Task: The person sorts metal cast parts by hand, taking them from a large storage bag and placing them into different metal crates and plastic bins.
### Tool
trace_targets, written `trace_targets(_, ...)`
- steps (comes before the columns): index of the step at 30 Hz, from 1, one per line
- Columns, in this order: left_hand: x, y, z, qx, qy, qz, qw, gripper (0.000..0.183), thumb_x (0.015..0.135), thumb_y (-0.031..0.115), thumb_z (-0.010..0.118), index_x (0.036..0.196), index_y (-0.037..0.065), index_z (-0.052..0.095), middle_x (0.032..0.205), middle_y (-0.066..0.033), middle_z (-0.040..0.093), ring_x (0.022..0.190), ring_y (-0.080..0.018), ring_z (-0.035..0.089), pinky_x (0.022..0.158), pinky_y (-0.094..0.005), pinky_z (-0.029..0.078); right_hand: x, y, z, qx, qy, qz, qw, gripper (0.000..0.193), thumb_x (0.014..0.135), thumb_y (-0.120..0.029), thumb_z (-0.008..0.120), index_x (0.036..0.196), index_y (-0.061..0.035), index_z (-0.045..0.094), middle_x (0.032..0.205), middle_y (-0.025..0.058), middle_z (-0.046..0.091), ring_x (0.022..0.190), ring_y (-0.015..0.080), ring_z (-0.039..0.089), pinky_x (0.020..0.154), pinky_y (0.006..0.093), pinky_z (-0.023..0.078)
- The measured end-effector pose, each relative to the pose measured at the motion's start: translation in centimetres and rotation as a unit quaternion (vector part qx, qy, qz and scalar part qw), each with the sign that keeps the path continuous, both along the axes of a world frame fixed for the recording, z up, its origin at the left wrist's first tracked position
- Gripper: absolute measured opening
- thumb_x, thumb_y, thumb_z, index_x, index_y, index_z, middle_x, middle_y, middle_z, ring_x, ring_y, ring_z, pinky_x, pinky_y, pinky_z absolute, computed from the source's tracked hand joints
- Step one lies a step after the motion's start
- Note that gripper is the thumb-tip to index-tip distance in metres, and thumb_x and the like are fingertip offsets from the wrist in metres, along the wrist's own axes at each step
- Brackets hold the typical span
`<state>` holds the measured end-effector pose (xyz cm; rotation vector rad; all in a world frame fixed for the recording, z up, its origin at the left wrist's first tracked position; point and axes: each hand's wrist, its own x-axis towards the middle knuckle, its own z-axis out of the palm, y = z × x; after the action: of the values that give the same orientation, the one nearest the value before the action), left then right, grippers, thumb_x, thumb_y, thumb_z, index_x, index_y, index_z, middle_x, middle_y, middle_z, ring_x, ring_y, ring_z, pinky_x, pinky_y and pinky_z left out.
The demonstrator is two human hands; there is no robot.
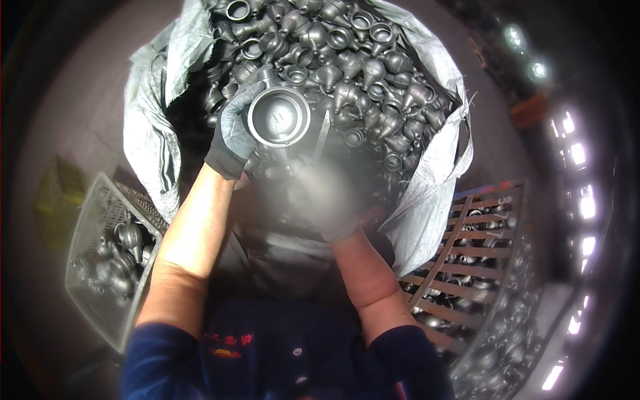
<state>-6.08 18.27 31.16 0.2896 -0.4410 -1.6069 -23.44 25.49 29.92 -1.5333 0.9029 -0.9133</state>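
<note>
My left hand (235,128), in a grey glove with a dark cuff, is closed around the side of a round grey part (279,117). Its wide, cup-like opening with a thick rim faces up at me. To the right of that part, a narrow, pale blade-like tool (323,135) points upward. Its lower end runs into a blurred patch where my gloved right hand (333,203) is. The fingers there are smeared, but the tool appears to come out of that hand. Blade and rim look apart.
Beyond my hands, a large white woven sack (437,173) stands open, heaped with similar grey bulb-shaped parts (330,73). A grey plastic crate (77,267) at left holds several more. At right, a rusty slatted metal frame (460,290) has more parts behind its bars.
</note>
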Motion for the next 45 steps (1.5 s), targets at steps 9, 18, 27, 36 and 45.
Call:
trace_targets(9,-1.6,-0.8,-1.2,0.047,-0.090,-0.041,0.994,0.032,0.090,0.013,0.047,0.120,0.004,0.051,0.117,-0.0073,0.055,0.107,-0.0169,0.053,0.092,-0.0300,0.044,-2.9,0.4,-2.7,-0.338,0.205,-0.042,0.918,0.028,0.095,-0.023,0.037,0.098,-0.0001,0.053,0.074,0.0086,0.062,0.040,0.0018,0.032,0.035,0.0149,0.024)
trace_targets(18,-3.7,1.0,-0.7,-0.026,-0.174,-0.080,0.981,0.021,0.088,0.012,0.051,0.106,0.002,0.057,0.093,-0.0057,0.061,0.081,-0.0132,0.059,0.070,-0.0268,0.050,-3.0,1.0,-2.5,-0.146,0.057,-0.027,0.987,0.030,0.096,-0.024,0.036,0.097,-0.0003,0.054,0.075,0.0090,0.062,0.040,0.0019,0.033,0.036,0.0150,0.025)
trace_targets(27,-4.7,0.4,0.2,-0.223,-0.369,-0.126,0.894,0.046,0.069,0.007,0.074,0.111,0.002,0.056,0.102,-0.0043,0.061,0.086,-0.0123,0.057,0.075,-0.0272,0.048,-3.5,0.8,-2.5,0.055,-0.095,-0.016,0.994,0.032,0.096,-0.025,0.034,0.097,-0.0006,0.055,0.076,0.0094,0.062,0.040,0.0020,0.033,0.036,0.0151,0.026)
trace_targets(36,-3.2,-1.2,-2.8,0.029,-0.043,-0.094,0.994,0.033,0.089,0.004,0.047,0.122,0.001,0.048,0.112,-0.0107,0.058,0.101,-0.0216,0.057,0.085,-0.0389,0.051,-3.6,1.2,-2.0,0.240,-0.246,0.001,0.939,0.034,0.097,-0.026,0.033,0.096,-0.0008,0.056,0.077,0.0098,0.062,0.040,0.0021,0.034,0.036,0.0151,0.027)
trace_targets(45,-7.2,0.2,1.4,-0.102,-0.164,-0.135,0.972,0.045,0.084,0.011,0.046,0.127,-0.001,0.044,0.117,-0.0115,0.056,0.106,-0.0197,0.055,0.094,-0.0278,0.040,-7.8,2.8,-2.3,0.248,-0.291,-0.025,0.924,0.013,0.090,-0.007,0.048,0.099,-0.0006,0.055,0.075,0.0050,0.057,0.044,-0.0006,0.033,0.038,0.0135,0.024)
